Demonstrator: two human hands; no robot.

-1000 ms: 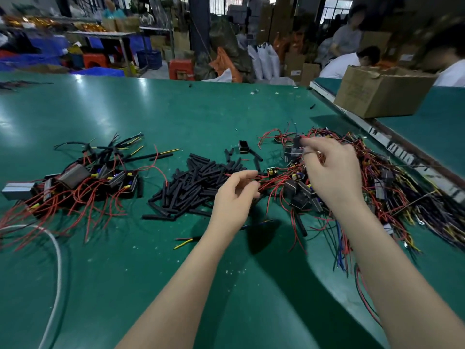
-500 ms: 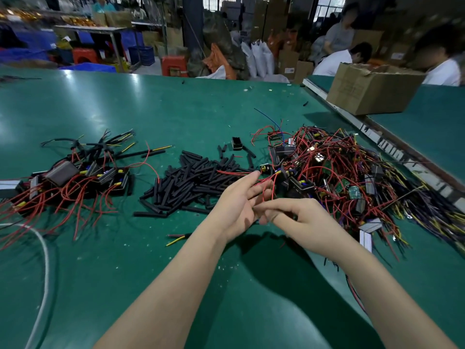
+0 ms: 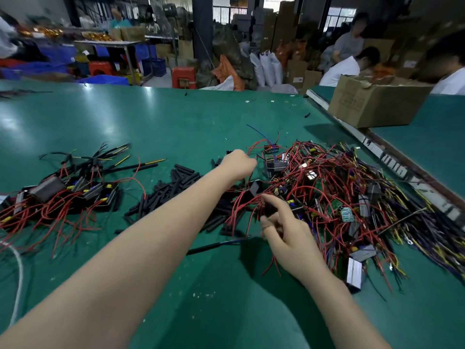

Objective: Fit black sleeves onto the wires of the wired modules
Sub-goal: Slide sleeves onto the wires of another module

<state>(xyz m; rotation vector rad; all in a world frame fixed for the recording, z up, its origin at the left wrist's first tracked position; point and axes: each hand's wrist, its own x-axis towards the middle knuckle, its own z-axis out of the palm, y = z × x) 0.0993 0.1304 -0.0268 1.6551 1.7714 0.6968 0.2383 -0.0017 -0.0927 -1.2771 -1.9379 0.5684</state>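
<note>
A heap of short black sleeves [image 3: 176, 187] lies mid-table. To its right spreads a big tangle of wired modules [image 3: 339, 197] with red, yellow and dark wires. My left hand [image 3: 239, 163] reaches far forward, curled into a fist at the tangle's near-left edge; its fingertips are hidden. My right hand [image 3: 284, 230] is closer to me, thumb and forefinger pinching a bunch of red wires [image 3: 241, 205] and something small and black. One red strand hangs below the palm. On the left lies a group of modules with sleeved wires [image 3: 75, 192].
A single black-sleeved wire [image 3: 214, 245] lies just in front of my right hand. A white cable [image 3: 18, 268] curves along the left edge. A cardboard box [image 3: 372, 104] stands on the neighbouring table beyond a metal rail [image 3: 377, 149]. People sit at the far right.
My left hand has left the right hand and stretched forward to the far edge of the tangle. My right hand stays low, still with red wires.
</note>
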